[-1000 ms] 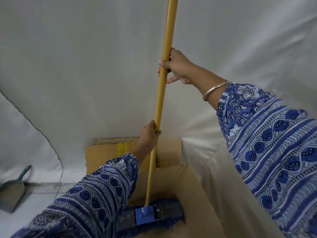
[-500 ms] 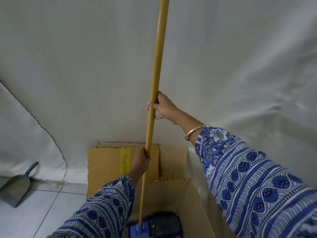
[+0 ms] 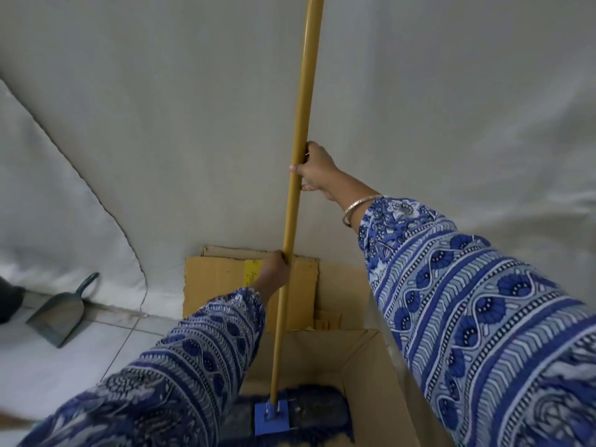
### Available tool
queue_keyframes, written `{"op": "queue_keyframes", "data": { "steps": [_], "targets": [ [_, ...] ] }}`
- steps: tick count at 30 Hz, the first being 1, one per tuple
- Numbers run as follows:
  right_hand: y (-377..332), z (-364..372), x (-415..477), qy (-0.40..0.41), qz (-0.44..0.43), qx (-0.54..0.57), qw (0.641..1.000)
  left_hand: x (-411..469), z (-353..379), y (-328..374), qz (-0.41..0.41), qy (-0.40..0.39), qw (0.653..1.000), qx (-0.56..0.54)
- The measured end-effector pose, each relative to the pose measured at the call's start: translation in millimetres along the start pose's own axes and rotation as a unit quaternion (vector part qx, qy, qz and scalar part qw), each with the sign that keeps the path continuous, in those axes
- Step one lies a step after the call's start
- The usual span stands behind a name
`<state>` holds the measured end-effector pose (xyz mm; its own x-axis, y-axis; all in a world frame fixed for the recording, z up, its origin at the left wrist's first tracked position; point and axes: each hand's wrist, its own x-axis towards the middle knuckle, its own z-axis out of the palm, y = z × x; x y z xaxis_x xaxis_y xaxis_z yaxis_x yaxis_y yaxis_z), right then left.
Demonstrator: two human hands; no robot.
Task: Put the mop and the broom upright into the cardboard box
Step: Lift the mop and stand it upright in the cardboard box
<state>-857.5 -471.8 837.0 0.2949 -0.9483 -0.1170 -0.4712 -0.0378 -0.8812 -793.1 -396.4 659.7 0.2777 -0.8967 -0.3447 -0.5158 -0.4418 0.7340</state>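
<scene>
Both hands are closed around the mop [image 3: 298,195] pole: the left hand [image 3: 274,269] lower at frame centre, the right hand [image 3: 314,169] higher. Its yellow pole is held nearly upright, its blue head set inside the cardboard box [image 3: 371,375] at bottom centre. A dustpan [image 3: 59,312] is seen on the tiled floor [image 3: 48,359] at left, white cloth [image 3: 161,124] behind.

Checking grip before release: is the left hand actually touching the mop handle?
Touching. The head view shows the left hand closed around the mop handle, fingers wrapped on the pole with no gap, below the right hand.
</scene>
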Motion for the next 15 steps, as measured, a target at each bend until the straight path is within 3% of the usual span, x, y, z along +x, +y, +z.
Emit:
{"op": "queue_keyframes", "data": {
  "steps": [9, 15],
  "targets": [
    [9.9, 7.8, 17.9, 0.042, 0.001, -0.029, 0.999, 16.7, 2.0, 3.5, -0.027, 0.013, 0.999, -0.028],
    [0.4, 7.0, 9.6, 0.010, 0.021, -0.012, 1.000, 3.8, -4.6, 12.3, -0.006, 0.030, 0.998, -0.050]
  ]
}}
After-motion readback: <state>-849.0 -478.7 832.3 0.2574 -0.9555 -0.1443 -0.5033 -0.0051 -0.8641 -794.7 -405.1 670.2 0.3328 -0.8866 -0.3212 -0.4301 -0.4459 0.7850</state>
